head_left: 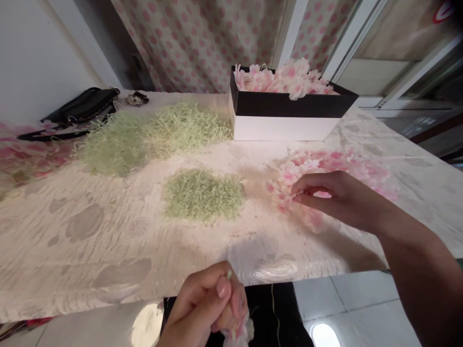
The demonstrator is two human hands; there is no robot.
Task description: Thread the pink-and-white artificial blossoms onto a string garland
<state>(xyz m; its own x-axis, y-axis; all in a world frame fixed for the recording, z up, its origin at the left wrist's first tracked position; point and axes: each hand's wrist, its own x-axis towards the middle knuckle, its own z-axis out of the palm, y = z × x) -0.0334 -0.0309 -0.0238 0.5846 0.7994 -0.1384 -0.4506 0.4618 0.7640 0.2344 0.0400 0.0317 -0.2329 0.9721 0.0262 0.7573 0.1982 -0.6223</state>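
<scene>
At the table's front edge, my left hand is closed around a thin green stem whose tip pokes out above the thumb. Pale pink and white artificial blossoms hang below those fingers. My right hand reaches over a loose pile of pink and white artificial blossoms, thumb and forefinger pinched together on a blossom at the pile's left side. Between the two hands and further back lies a heap of short green stem pieces.
Behind stands a black and white box filled with pink blossoms. Two tangles of green strands lie left of it. Further left are a black bag and more pink flowers. A patterned cloth covers the table.
</scene>
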